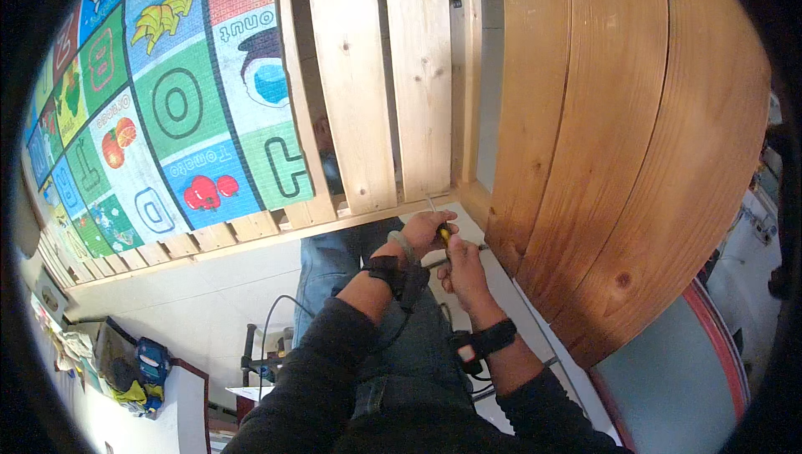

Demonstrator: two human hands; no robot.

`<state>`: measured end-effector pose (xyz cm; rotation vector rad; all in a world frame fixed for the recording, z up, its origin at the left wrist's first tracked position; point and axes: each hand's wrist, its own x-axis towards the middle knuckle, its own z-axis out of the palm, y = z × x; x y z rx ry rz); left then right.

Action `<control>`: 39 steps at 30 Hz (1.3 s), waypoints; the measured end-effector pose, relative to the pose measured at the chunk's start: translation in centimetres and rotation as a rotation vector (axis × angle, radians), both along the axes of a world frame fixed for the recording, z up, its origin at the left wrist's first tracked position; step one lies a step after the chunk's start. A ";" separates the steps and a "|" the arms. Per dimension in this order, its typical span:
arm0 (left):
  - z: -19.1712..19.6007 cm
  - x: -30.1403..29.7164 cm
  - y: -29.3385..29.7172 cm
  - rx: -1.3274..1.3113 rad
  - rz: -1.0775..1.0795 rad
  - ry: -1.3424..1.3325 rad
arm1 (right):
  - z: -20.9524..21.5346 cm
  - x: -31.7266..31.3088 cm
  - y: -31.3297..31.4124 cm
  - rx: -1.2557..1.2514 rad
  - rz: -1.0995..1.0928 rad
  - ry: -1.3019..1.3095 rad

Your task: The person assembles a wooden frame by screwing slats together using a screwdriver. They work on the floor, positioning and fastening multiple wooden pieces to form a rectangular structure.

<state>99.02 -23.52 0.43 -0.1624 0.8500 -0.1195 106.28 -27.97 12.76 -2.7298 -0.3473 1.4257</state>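
A screwdriver (pixel 446 233) with a yellow and black handle points away from me, its thin shaft reaching the near edge rail (pixel 368 214) of a slatted wooden bed frame. My right hand (pixel 468 277) is closed round the back of the handle. Just ahead of it, my left hand (pixel 420 233) pinches the front of the screwdriver, close to the rail's corner. Whether the tip sits in a screw is too small to tell. Pale slats (pixel 423 61) run away from me above the rail. Black straps with small devices are on both wrists.
A colourful picture mat (pixel 180 103) covers the slats on the left. At right stands a varnished plank tabletop (pixel 585 111), close beside the frame's corner. Cables (pixel 276 320) hang near my legs. A bag (pixel 152 362) lies at the lower left; a red-rimmed panel (pixel 668 370) is lower right.
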 end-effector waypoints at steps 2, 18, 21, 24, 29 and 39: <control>0.9 0.0 -0.5 0.024 0.073 0.040 | 0.0 -0.5 -1.3 0.070 0.076 -0.058; -0.9 -2.1 -0.4 0.035 0.148 -0.228 | 0.4 2.3 2.3 -0.051 -0.827 0.568; -0.1 -1.9 0.2 0.212 -0.108 -0.161 | 0.3 2.1 2.2 -0.026 -0.802 0.545; 0.4 -0.8 2.2 0.027 -0.407 -0.026 | 0.7 1.3 3.6 -0.149 0.552 -0.090; -0.5 -0.5 2.8 0.737 -0.636 -0.236 | 0.9 1.7 4.6 -0.011 1.029 -0.182; -1.0 -2.1 0.9 0.357 -0.015 -0.319 | -0.4 0.7 2.9 -0.146 0.315 0.162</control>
